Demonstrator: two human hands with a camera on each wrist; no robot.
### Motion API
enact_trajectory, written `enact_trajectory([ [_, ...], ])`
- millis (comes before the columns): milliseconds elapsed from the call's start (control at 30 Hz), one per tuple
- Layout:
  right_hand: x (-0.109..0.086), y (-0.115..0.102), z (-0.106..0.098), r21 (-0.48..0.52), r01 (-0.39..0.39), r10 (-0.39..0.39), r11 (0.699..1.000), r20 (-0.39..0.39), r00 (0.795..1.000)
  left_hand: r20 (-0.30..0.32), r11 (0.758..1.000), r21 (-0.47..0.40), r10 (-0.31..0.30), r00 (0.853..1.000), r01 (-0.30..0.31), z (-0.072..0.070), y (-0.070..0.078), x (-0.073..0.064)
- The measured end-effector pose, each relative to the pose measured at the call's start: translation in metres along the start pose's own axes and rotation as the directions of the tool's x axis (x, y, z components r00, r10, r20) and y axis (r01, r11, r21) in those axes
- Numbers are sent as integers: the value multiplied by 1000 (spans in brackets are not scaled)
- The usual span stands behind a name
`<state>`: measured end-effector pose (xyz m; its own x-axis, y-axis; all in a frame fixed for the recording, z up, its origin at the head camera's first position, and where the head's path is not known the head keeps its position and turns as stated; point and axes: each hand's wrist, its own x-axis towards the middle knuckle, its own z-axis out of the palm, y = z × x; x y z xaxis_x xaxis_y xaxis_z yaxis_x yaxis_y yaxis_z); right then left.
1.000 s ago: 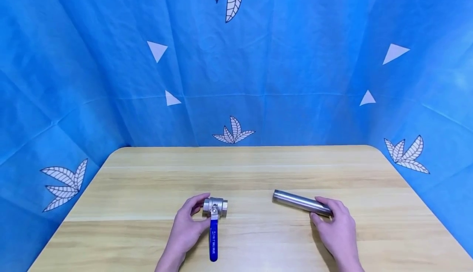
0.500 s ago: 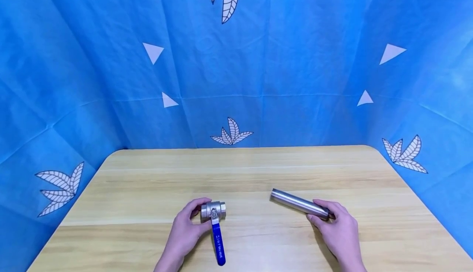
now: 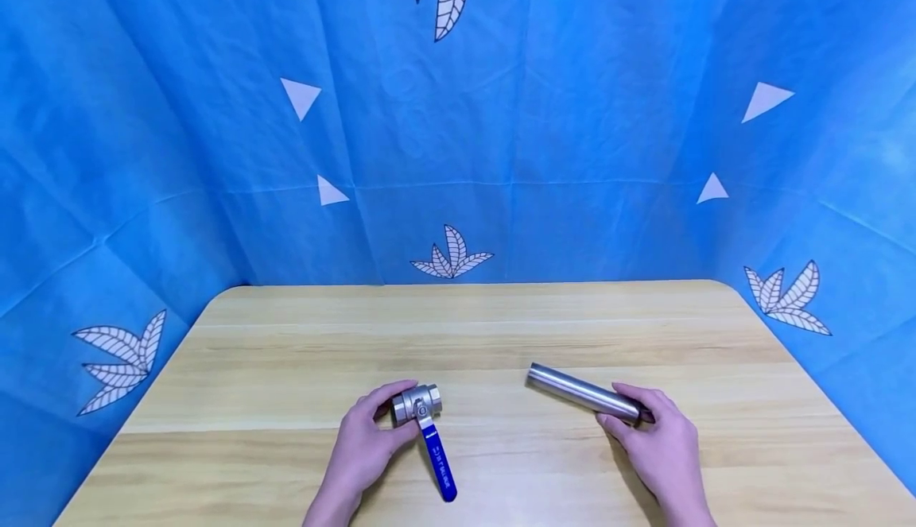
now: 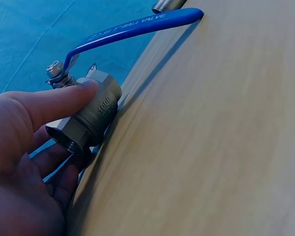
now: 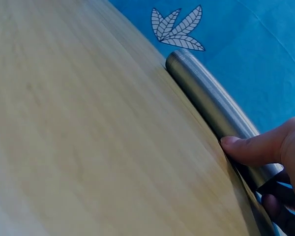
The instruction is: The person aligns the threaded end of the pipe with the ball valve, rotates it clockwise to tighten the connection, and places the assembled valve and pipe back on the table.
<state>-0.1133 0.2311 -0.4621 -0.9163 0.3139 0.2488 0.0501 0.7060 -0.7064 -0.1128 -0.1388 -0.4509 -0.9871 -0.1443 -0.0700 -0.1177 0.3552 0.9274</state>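
Note:
In the head view my left hand [image 3: 368, 439] pinches a steel ball valve [image 3: 415, 405] between thumb and fingers at its left end. Its long blue lever handle [image 3: 439, 463] points toward me and to the right. The left wrist view shows the valve's open bore facing the palm, with the thumb lying across the body [image 4: 103, 105]. To the right, my right hand [image 3: 661, 447] grips the near end of a smooth metal pipe [image 3: 580, 390]. The pipe's far end points left and away; fingers partly cover its near end in the right wrist view.
Both things are over a light wooden table [image 3: 458, 328] with rounded far corners. Blue curtains [image 3: 601, 153] with white leaf and triangle prints hang round its back and sides. Bare wood separates valve and pipe.
The valve has turned in my left hand, its blue handle swinging from straight toward me to the right. The right hand's pipe has tilted slightly, its near end coming a little closer to me.

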Motion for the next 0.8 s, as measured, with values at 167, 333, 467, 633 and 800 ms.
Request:
enact_trajectory([
  [167,1,1,-1,-3,8,-8,1000,-9,1000,9,998,42,40,999,-40,-2,1,1],
  [333,1,3,-1,-17,19,-19,1000,-16,1000,31,996,52,69,997,-70,-3,0,1],
  [467,2,5,0,3,32,-32,999,-30,999,44,997,21,69,997,-70,-3,-1,2],
  [633,2,4,2,82,48,-47,995,-18,999,38,998,4,56,998,-57,-6,-3,5],
  [800,0,1,3,224,-16,3,975,58,998,47,999,-5,54,997,-54,-8,-6,6],
])
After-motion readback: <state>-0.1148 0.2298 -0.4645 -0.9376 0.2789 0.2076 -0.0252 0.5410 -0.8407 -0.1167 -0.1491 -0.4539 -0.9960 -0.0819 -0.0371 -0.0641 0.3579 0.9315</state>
